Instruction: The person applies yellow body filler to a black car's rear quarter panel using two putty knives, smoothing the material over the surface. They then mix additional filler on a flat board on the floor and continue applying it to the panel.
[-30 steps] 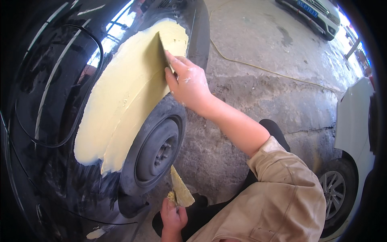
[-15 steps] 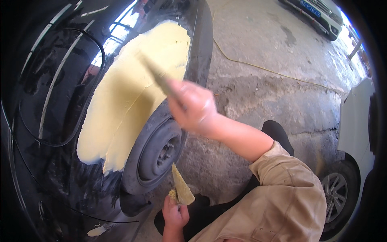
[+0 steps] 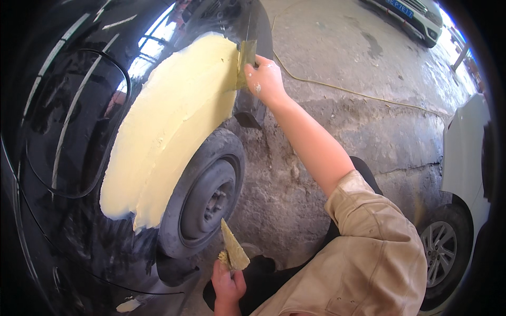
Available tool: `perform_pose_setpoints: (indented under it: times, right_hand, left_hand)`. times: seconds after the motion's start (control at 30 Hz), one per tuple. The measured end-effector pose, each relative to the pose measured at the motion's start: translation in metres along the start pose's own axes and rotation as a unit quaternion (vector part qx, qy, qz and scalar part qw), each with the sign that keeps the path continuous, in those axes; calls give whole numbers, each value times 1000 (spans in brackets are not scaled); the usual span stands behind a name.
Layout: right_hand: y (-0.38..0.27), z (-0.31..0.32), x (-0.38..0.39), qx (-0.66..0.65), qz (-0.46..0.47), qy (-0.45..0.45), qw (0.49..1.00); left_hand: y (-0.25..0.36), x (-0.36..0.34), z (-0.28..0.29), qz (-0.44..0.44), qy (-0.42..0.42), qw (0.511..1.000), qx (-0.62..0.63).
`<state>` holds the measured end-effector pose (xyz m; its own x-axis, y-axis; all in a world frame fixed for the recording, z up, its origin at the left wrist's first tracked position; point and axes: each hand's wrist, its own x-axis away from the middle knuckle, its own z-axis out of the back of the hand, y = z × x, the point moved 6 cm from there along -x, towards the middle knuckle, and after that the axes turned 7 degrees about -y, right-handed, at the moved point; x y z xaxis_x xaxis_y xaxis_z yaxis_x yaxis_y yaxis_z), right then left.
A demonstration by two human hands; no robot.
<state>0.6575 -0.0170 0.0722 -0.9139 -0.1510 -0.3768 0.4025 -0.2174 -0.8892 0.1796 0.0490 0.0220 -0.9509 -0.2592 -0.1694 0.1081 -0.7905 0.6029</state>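
My right hand (image 3: pixel 264 80) grips a thin, translucent olive-yellow spreader (image 3: pixel 244 62) at the upper right edge of a large cream-yellow filler patch (image 3: pixel 158 121) on a glossy black car panel (image 3: pixel 58 137). The patch spreads above the wheel (image 3: pixel 203 196) with a dark, dull steel rim, and has a ragged outline and a long ridge. My left hand (image 3: pixel 229 284), low in the view beside the tyre, is closed on a putty-coated scraper (image 3: pixel 234 247) with a pointed blade and a yellow lump near its base.
A silver car front (image 3: pixel 408 18) stands at the top right. A white car body (image 3: pixel 464 147) with an alloy wheel (image 3: pixel 438 250) is close on my right. A thin yellow hose (image 3: pixel 337 90) crosses the cracked concrete floor (image 3: pixel 342 47). My dark-clad legs are beneath me.
My right hand and spreader swung down over the filler in a blur, then moved up and right to the patch's edge. My left hand stays about where it was.
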Motion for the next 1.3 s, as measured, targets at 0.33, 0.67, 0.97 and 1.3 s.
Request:
perform_pose_setpoints:
  times: [0.33, 0.67, 0.97, 1.3]
  right_hand:
    - [-15, -12, 0, 45, -2, -37, 998]
    - [-43, -13, 17, 30, 72, -27, 997]
    - [-75, -19, 36, 21, 143, -46, 988]
    - [-114, -25, 67, 34, 258, -34, 965]
  left_hand:
    - [2, -2, 8, -13, 37, 999, 13]
    - [6, -3, 8, -10, 21, 1000, 12]
    - [-1, 6, 4, -14, -23, 999, 25]
    - [3, 4, 3, -38, -11, 999, 21]
